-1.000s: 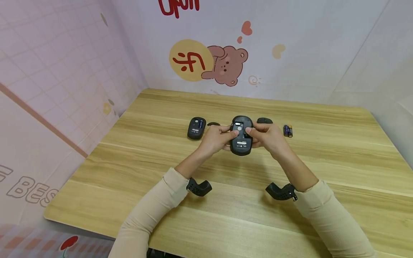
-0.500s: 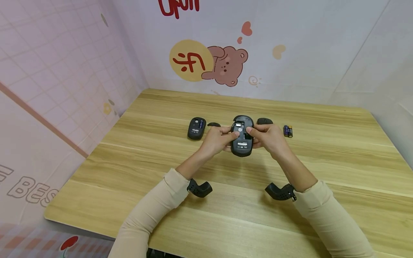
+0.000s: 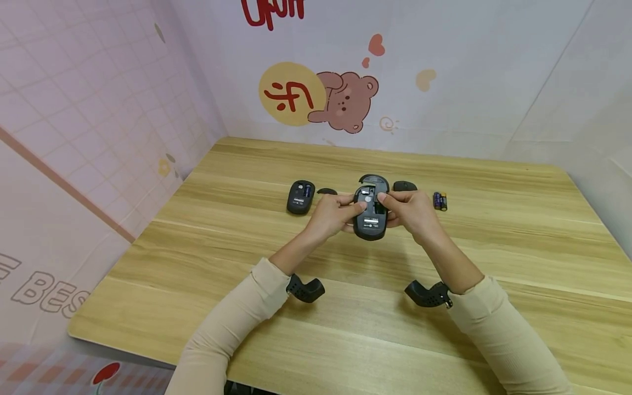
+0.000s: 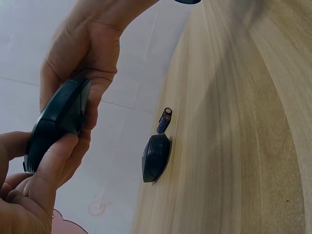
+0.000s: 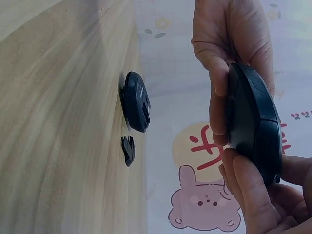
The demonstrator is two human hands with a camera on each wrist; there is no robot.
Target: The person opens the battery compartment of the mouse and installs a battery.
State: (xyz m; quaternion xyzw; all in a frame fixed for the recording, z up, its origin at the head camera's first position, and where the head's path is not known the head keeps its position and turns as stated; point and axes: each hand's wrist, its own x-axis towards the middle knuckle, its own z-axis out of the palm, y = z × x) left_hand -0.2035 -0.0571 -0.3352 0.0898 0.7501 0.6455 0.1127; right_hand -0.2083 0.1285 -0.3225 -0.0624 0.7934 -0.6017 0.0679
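Observation:
A black computer mouse (image 3: 371, 224) is held underside up above the table, its battery compartment exposed. My left hand (image 3: 328, 215) grips its left side, thumb on the underside and fingers beneath. On the opposite side, my right hand (image 3: 412, 212) grips it, thumb pressing beside the compartment. A curved battery cover (image 3: 376, 179) sticks out at the far end, with a gap between it and the body. From the side, the right wrist view shows the held mouse (image 5: 253, 122) between both hands; its underside is hidden there.
A second mouse (image 3: 298, 204) lies underside up at the left, a battery in its slot. Beside it lies a loose curved cover (image 3: 327, 191). Behind my right hand sits another black mouse (image 3: 405, 186), with two batteries (image 3: 440, 201) to its right. A wall stands behind the table.
The battery cover has slid away from the mouse body toward the far end, and the gap has widened. Both hands keep their grip almost in place.

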